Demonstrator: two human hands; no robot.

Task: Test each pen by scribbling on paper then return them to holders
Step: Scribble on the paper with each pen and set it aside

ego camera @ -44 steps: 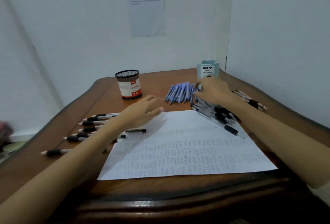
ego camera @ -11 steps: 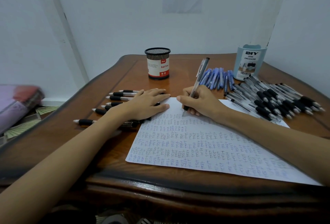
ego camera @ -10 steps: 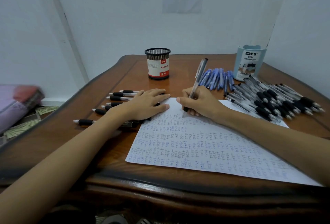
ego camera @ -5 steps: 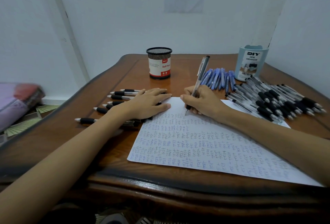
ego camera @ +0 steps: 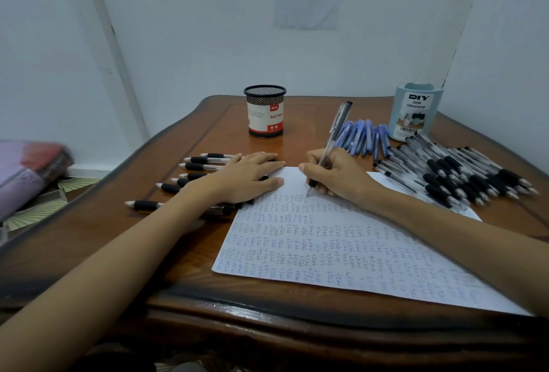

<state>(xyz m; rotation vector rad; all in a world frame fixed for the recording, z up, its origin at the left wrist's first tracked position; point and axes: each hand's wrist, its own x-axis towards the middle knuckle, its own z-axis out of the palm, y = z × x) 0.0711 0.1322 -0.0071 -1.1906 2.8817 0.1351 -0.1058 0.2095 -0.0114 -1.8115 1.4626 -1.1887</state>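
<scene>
Paper (ego camera: 326, 247) nearest us, full of scribbles | our right hand (ego camera: 338, 177) pinching a clear pen (ego camera: 334, 134), tip on the sheet | left hand (ego camera: 246, 175) flat over the black pens (ego camera: 202, 160) | mesh cup (ego camera: 264, 110) and blue organizer (ego camera: 417, 112) at the back

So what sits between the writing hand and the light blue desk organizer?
In the head view, a row of blue pens lies on the table between the right hand, which grips a pen, and the desk organizer.
</scene>
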